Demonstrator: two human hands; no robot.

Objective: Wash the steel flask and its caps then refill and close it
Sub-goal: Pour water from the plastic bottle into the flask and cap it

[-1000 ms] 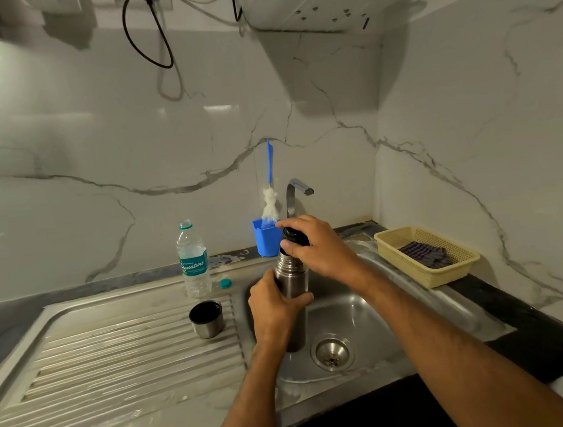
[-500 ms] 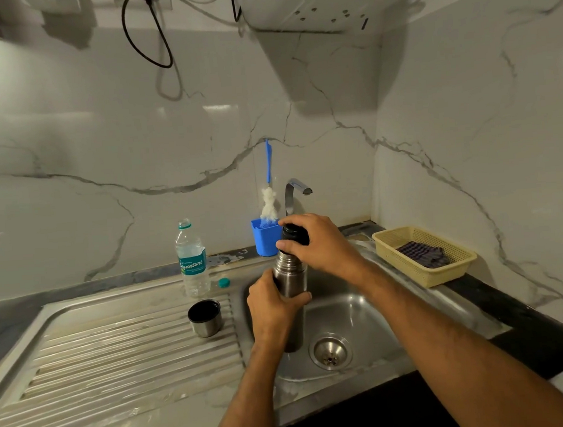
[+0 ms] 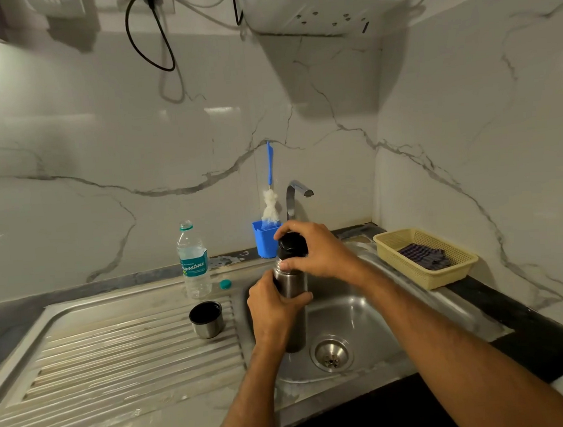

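While left hand (image 3: 273,309) grips cylindrical steel flask (image 3: 291,284), right hand (image 3: 316,249) holds black cap (image 3: 290,244).

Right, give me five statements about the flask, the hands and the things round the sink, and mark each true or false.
1. The left hand grips the flask round its body. True.
2. The right hand rests flat on the draining board. False: it grips the black cap on top of the flask.
3. The steel cup stands on the draining board. True.
4. The plastic bottle has its cap on. False: its neck is open, and a small teal cap lies beside it.
5. The yellow basket sits left of the sink. False: it sits on the right.
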